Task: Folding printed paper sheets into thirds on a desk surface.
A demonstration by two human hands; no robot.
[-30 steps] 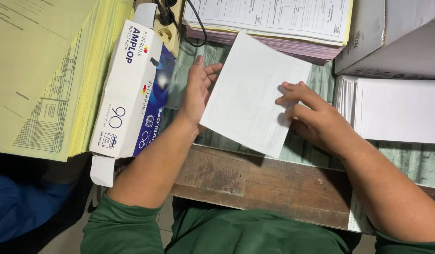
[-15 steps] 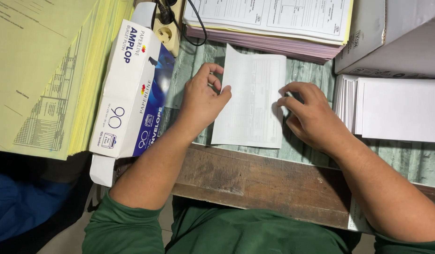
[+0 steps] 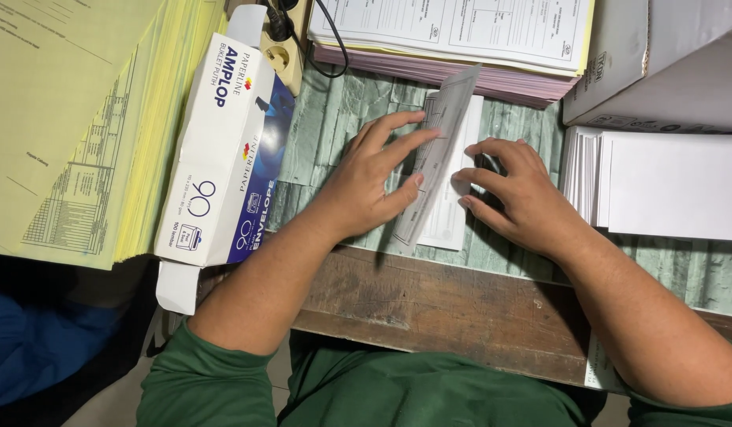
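A white printed sheet lies on the green patterned table top, folded into a narrow strip with one flap standing up. My left hand presses flat on the sheet's left side, fingers spread and pointing right. My right hand rests on the strip's right edge, with the fingertips touching the paper. Both forearms come in from green sleeves at the bottom.
A white and blue envelope box lies left of my hands. A thick stack of yellow forms fills the far left. Printed forms on pink sheets lie behind, a stack of white envelopes and a grey box at right. A wooden table edge runs in front.
The sheet was wide and flat; both hands have folded it into a narrow strip. My left hand moved from under the sheet's left edge onto its top.
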